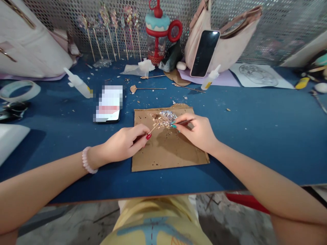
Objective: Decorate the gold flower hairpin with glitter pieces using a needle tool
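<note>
My left hand (126, 143) pinches a thin gold-coloured stick (153, 128) between thumb and finger. The stick points up to a glittery gold and silver-blue ornament (165, 118) over a piece of cardboard (168, 153). Whether stick and ornament are joined is too small to tell. From the other side, my right hand (200, 132) grips a slim dark tool (186, 121) like tweezers, its tip at the ornament's right edge. Fingers partly cover that tip. Small dark specks dot the cardboard.
Behind the cardboard lie hairpin-like sticks (150, 88). Glue bottles stand or lean at left (79, 85) and right (211, 78). A lit phone (109, 103) lies left; another phone (205, 52) leans on a pink bag (237, 37). Decorated sticks (111, 34) and a red-handled cup (157, 37) line the mesh.
</note>
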The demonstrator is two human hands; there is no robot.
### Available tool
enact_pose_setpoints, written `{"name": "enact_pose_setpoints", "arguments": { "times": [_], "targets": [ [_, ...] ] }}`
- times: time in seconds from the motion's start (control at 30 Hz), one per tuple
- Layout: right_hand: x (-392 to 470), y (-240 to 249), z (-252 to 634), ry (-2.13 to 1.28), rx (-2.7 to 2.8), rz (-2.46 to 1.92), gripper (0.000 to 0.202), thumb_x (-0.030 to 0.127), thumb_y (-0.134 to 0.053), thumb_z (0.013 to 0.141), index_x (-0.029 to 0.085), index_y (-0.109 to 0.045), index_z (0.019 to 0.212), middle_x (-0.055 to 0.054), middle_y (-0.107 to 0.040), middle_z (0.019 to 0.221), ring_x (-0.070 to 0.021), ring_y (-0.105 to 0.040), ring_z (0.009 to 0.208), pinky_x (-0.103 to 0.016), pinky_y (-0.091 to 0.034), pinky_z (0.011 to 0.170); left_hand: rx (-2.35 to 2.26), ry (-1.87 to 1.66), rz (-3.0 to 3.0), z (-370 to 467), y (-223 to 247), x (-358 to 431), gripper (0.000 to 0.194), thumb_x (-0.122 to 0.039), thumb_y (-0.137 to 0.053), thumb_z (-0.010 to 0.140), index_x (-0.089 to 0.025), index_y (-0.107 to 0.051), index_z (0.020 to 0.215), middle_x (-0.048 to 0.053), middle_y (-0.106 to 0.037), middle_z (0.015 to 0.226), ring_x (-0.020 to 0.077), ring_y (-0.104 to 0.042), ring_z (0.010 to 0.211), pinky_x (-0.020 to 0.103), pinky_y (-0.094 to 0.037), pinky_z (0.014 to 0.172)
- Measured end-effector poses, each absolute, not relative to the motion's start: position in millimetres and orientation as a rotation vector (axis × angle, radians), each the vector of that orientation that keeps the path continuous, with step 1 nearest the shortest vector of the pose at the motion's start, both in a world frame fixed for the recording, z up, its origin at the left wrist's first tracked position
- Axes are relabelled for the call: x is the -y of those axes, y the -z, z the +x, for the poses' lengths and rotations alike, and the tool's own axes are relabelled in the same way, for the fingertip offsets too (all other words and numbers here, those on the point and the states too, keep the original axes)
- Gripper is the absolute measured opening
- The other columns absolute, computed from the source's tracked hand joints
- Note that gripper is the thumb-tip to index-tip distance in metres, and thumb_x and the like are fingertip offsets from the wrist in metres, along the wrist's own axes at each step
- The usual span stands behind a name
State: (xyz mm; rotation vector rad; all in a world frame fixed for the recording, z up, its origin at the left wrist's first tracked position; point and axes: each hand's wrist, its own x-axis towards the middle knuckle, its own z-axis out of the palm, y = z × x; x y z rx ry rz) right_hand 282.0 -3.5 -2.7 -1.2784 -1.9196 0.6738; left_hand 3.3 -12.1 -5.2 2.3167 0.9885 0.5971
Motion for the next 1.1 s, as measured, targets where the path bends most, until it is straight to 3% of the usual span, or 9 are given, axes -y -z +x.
{"name": "enact_pose_setpoints", "arguments": {
  "times": [0.53, 0.7, 1.1],
  "targets": [
    [2, 4, 283, -0.643, 1.893, -1.263, 0.009, 0.024, -0.065, 0.085, 0.024, -0.074, 0.083, -0.001, -0.079, 0.084, -0.0181, -0.074, 0.075, -0.033, -0.059, 0.073, -0.959, -0.606, 2.554, 1, 5, 11, 0.019, -0.027, -0.042, 0.102, -0.019, -0.058, 0.097, -0.004, -0.066, 0.066, 0.0103, -0.061, 0.052, 0.022, -0.039, 0.051],
    [1, 2, 285, -0.653, 1.865, -1.282, 0.008, 0.024, -0.065, 0.086, 0.023, -0.072, 0.084, -0.001, -0.075, 0.08, -0.0163, -0.07, 0.069, -0.033, -0.058, 0.07, -0.961, -0.568, 2.663, -4, 3, 3, 0.019, -0.027, -0.042, 0.101, -0.019, -0.059, 0.096, -0.005, -0.059, 0.056, 0.0108, -0.054, 0.046, 0.024, -0.033, 0.047],
    [-3, -6, 291, -0.606, 1.872, -1.292, 0.012, 0.028, -0.064, 0.087, 0.023, -0.068, 0.078, 0.0, -0.071, 0.074, -0.0142, -0.065, 0.063, -0.032, -0.054, 0.068, -0.872, -0.467, 2.833, -14, 8, -7, 0.026, -0.028, -0.04, 0.104, -0.019, -0.064, 0.104, -0.003, -0.062, 0.058, 0.0123, -0.056, 0.048, 0.026, -0.034, 0.05]
  ]
}}
